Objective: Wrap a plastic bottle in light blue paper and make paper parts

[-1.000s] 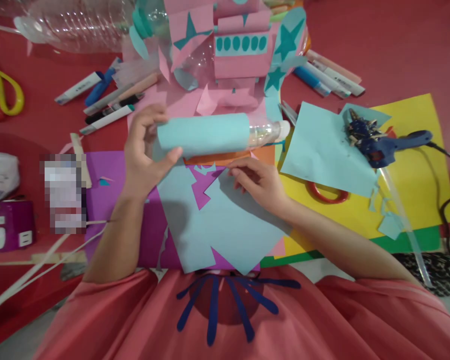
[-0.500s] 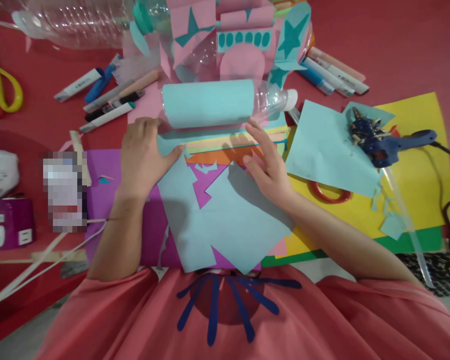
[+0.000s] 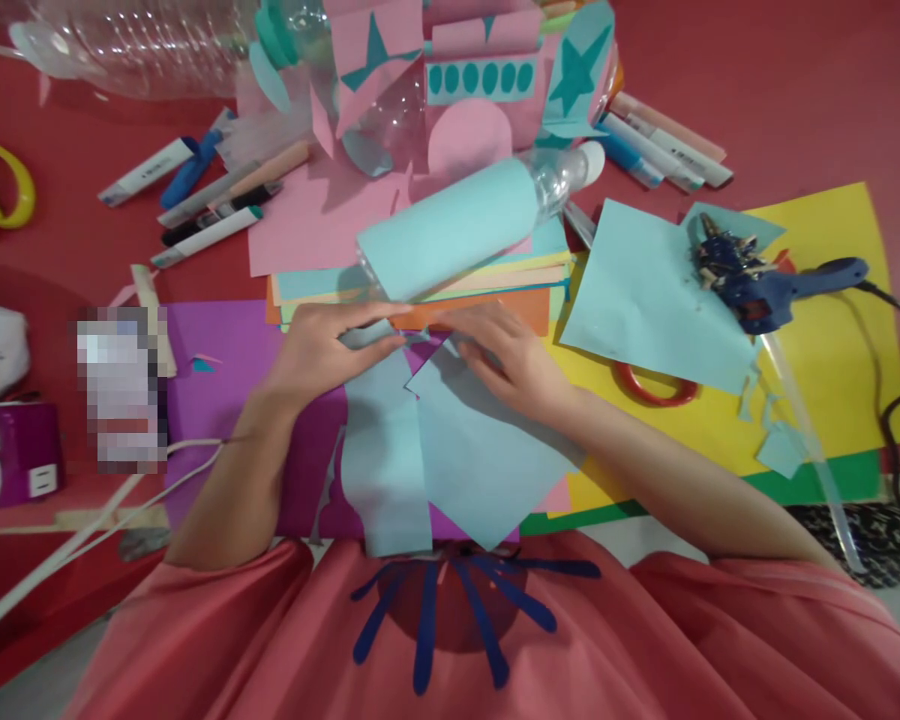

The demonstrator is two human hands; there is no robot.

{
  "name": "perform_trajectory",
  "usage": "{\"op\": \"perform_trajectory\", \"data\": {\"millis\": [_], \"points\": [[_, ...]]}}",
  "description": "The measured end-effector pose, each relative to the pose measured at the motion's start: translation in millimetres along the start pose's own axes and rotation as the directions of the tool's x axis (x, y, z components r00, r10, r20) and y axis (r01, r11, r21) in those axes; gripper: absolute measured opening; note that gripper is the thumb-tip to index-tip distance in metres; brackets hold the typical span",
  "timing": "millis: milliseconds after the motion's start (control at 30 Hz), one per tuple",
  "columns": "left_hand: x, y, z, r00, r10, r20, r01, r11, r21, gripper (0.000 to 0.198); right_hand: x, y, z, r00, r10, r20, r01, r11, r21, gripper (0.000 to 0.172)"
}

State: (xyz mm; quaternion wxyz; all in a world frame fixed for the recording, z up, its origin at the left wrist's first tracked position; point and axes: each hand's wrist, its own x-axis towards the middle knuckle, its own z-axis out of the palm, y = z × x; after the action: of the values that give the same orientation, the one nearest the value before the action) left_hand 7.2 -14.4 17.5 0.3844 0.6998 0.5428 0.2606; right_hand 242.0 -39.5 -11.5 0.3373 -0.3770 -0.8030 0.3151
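My left hand (image 3: pixel 321 350) and my right hand (image 3: pixel 511 362) meet at the top edge of the cut light blue paper (image 3: pixel 450 450), which lies on a purple sheet (image 3: pixel 225 370) in front of me. The left thumb and fingers pinch the paper's edge. The right fingers curl down onto its upper corner. Just beyond the hands, a plastic bottle wrapped in light blue paper (image 3: pixel 450 225) lies tilted on a stack of coloured sheets (image 3: pixel 487 290), held by neither hand.
A blue glue gun (image 3: pixel 769 292) rests on another blue sheet and yellow paper (image 3: pixel 840 340) at the right, with red scissors (image 3: pixel 652 388) under it. Markers (image 3: pixel 202 200) lie back left, more markers (image 3: pixel 664 150) back right. A pink decorated bottle model (image 3: pixel 465 80) and a clear bottle (image 3: pixel 135 40) stand behind.
My left hand let go of the wrapped bottle, which now lies tilted on the paper stack. Both hands came down to the blue paper, and its left part has shifted.
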Motion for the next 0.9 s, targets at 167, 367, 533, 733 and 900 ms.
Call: {"op": "perform_trajectory", "data": {"millis": [167,367,533,733,900], "points": [[6.3,-7.4,3.4,0.984,-0.012,-0.18,0.053,0.972,0.227,0.063,-0.4,-0.5,5.8,0.992,-0.119,-0.03,0.113,0.983,-0.142,0.041],[1.8,0.9,8.3,0.982,0.144,-0.124,-0.11,0.962,0.249,0.029,-0.7,-1.5,2.4,0.992,-0.123,0.0,0.122,0.983,-0.136,0.041],[-3.0,5.4,16.6,0.988,0.154,-0.018,-0.151,0.981,0.122,0.028,-2.1,1.1,1.7,0.994,0.029,-0.107,-0.041,0.993,-0.111,0.045],[4.1,-0.4,7.9,0.992,0.087,-0.097,-0.085,0.996,0.016,0.018,-1.2,0.8,1.7,0.991,-0.084,-0.104,0.068,0.987,-0.148,0.034],[15.5,-16.3,7.8,0.944,-0.024,-0.33,-0.138,0.878,-0.458,0.042,-5.1,-6.8,5.0,0.954,-0.295,0.051,0.299,0.939,-0.168,0.028]]}}
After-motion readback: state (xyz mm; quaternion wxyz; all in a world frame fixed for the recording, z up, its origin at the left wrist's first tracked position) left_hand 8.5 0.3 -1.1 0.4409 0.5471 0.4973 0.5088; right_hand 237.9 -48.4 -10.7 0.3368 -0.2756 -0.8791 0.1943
